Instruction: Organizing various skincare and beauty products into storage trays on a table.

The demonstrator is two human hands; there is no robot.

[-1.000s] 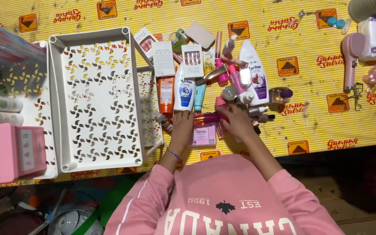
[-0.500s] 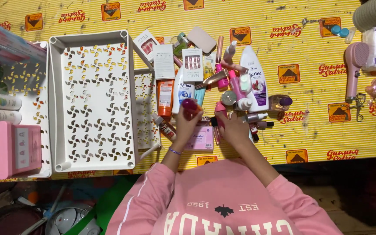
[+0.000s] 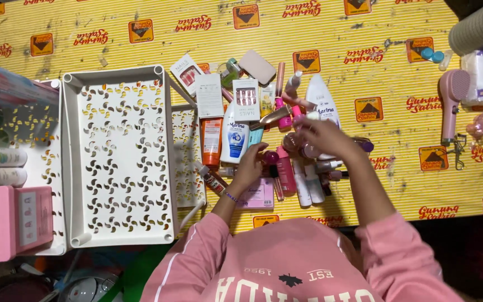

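Left grip (image 3: 251, 165) clenched on a small magenta-capped bottle (image 3: 271, 157); right hand (image 3: 321, 136) grasping among cosmetics.

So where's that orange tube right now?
In the head view the orange tube lies left of centre on the yellow mat, between the perforated white tray and a white-and-blue bottle, just beyond the left hand.

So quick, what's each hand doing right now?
Left hand: closed on a small magenta bottle.
Right hand: fingers spread over the pile; whether it holds anything cannot be told.
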